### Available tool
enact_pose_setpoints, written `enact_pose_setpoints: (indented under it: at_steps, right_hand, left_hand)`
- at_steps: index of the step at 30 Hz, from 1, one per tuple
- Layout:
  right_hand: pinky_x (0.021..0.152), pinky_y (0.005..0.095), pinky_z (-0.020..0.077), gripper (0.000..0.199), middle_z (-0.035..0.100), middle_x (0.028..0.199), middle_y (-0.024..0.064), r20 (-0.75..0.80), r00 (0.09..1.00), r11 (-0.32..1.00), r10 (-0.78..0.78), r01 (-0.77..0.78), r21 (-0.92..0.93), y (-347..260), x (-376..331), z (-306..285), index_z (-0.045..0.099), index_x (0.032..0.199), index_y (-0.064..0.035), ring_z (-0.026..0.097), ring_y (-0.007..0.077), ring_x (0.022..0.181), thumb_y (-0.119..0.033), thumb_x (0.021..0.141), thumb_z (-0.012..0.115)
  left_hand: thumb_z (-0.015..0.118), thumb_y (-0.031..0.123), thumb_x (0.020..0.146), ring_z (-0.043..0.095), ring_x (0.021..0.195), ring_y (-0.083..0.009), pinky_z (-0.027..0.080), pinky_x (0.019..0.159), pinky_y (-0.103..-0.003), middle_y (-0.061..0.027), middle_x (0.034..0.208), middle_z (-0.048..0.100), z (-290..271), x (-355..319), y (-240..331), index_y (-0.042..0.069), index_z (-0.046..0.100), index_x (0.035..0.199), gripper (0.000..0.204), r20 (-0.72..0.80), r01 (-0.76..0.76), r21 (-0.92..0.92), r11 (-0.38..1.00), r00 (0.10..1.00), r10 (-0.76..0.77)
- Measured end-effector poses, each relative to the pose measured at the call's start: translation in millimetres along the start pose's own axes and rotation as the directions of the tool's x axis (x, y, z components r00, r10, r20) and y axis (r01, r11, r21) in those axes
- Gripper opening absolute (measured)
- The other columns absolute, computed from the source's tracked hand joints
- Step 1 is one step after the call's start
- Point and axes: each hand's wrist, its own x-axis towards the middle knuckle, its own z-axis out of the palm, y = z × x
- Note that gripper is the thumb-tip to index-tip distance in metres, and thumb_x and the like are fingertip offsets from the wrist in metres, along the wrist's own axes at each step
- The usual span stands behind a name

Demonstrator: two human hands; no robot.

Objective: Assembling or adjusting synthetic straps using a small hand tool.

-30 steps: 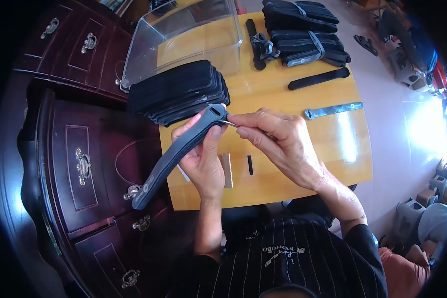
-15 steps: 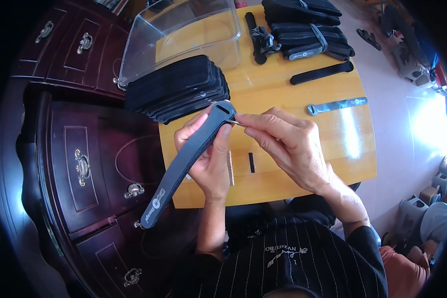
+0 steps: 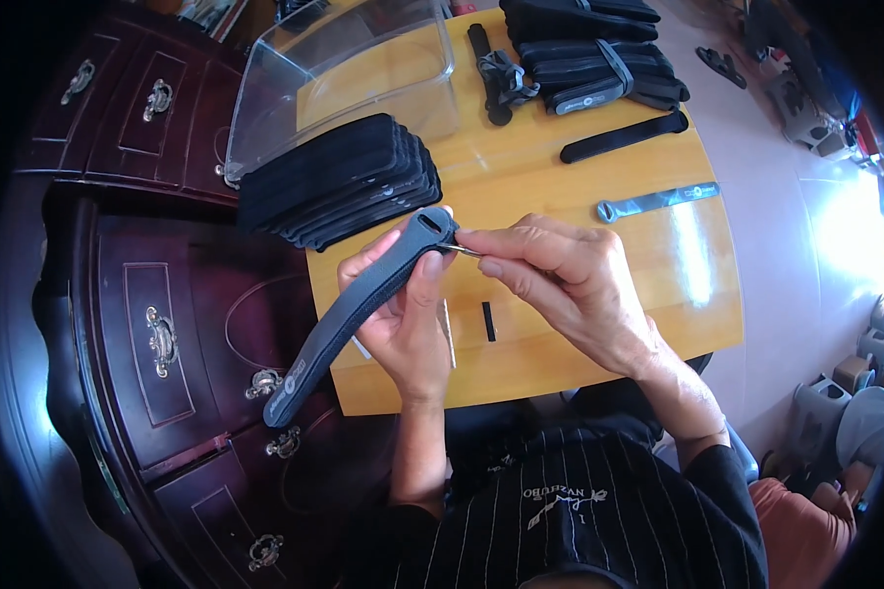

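My left hand [image 3: 403,324] is closed around a grey hook-and-loop strap [image 3: 349,314], its thumb pressing near the rounded end that has a slot. The strap's long tail slants down to the left, past the table edge, with pale print near its tip. Between the thumb and forefinger of my right hand [image 3: 570,285] is a thin pointed metal tool [image 3: 462,250]. Its tip meets the strap's edge just below the slotted end; the exact kind of tool is too small to tell. On the table between my forearms lies a short black strip [image 3: 488,321].
A stack of black straps [image 3: 334,182] stands beyond my left hand, before a clear plastic bin [image 3: 432,83]. Banded strap bundles [image 3: 599,79], a single black strap [image 3: 624,135] and a grey strap [image 3: 658,202] lie on the yellow table [image 3: 540,187]. Dark drawers [image 3: 157,285] line the left.
The strap's tail has swung slightly up and to the left. Both hands keep their grip near the slotted end, and the whole view has shifted a little.
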Motion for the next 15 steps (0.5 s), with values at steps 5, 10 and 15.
enact_pose_setpoints:
  at_steps: [5, 10, 15]
  right_hand:
    - [0.063, 0.0321, 0.0506, 0.022, 0.063, 0.080, 0.0128, -0.002, 0.997, 0.988, -0.072, 0.071, -0.133, -0.5, -0.9, -2.5, 0.066, 0.107, -0.0028, 0.064, 0.0260, 0.069, -0.011, 0.087, 0.062]
    - [0.057, 0.0268, 0.0443, 0.024, 0.063, 0.077, 0.0105, -0.023, 1.000, 1.000, 0.016, -0.015, 0.019, 0.5, -2.9, -0.7, 0.067, 0.110, -0.0024, 0.059, 0.0161, 0.064, -0.007, 0.087, 0.064]
    - [0.058, 0.0276, 0.0452, 0.024, 0.063, 0.077, 0.0105, -0.036, 0.999, 1.000, -0.024, 0.024, -0.014, 2.5, -1.2, -0.8, 0.066, 0.110, -0.0034, 0.060, 0.0179, 0.065, -0.005, 0.086, 0.064]
  left_hand:
    - [0.063, 0.001, 0.088, 0.062, 0.102, -0.0258, 0.056, 0.087, -0.035, -0.0187, 0.110, 0.059, 0.7, 0.1, -3.0, -0.003, 0.049, 0.106, 0.024, 0.021, -0.049, 0.001, 0.999, 0.999, 0.049]
    - [0.060, -0.002, 0.088, 0.062, 0.102, -0.0267, 0.056, 0.087, -0.036, -0.0201, 0.109, 0.059, 2.4, -0.1, -3.0, -0.003, 0.047, 0.106, 0.022, 0.035, -0.111, 0.108, 0.988, 0.994, 0.108]
    - [0.060, -0.005, 0.087, 0.062, 0.102, -0.0272, 0.056, 0.086, -0.035, -0.0204, 0.111, 0.058, 3.8, 2.0, -3.7, -0.003, 0.047, 0.105, 0.023, 0.041, -0.102, 0.082, 0.991, 0.994, 0.098]
